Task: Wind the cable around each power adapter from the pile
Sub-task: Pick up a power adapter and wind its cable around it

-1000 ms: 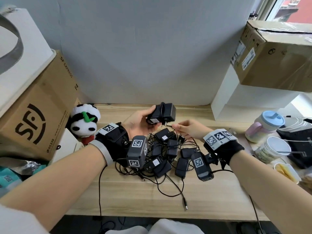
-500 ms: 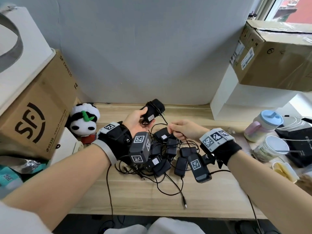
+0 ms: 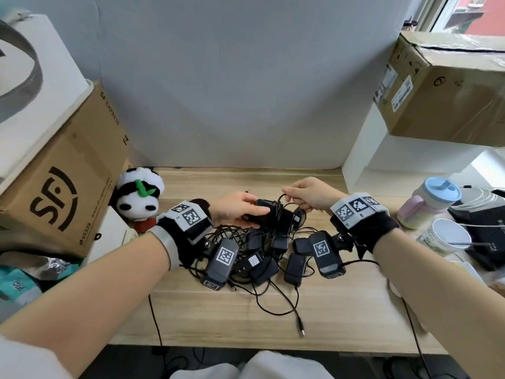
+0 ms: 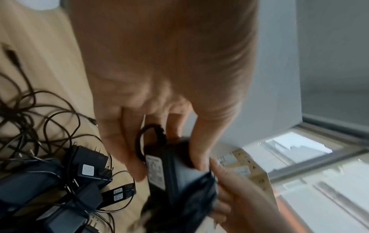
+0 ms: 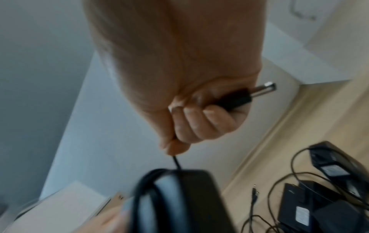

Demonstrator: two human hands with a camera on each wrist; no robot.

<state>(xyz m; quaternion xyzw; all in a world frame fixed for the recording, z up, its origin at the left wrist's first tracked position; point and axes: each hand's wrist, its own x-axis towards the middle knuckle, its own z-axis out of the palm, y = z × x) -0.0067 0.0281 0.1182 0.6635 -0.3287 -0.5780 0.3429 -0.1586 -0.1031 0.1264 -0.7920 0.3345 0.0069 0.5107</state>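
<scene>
My left hand (image 3: 237,207) grips a black power adapter (image 3: 276,216) just above the pile, thumb on top and fingers beneath; the left wrist view shows its label side (image 4: 155,170) between my fingers. Several turns of thin black cable wrap the adapter's body (image 5: 179,201). My right hand (image 3: 308,194) holds that cable (image 3: 282,199) close to the adapter, fist curled round the end, and the barrel plug (image 5: 249,94) sticks out of the fist. Below lies the pile of black adapters (image 3: 262,255) with tangled cables.
A plush panda (image 3: 139,196) and an SF cardboard box (image 3: 62,181) stand at the left. At the right are a pink bottle (image 3: 429,201), a paper cup (image 3: 444,237) and a black device (image 3: 483,228). One loose plug (image 3: 300,325) lies near the desk's front edge.
Both hands have dropped lower toward the pile with the adapter. The adapter has turned in my left hand, and my right hand has carried the cable over to its far side.
</scene>
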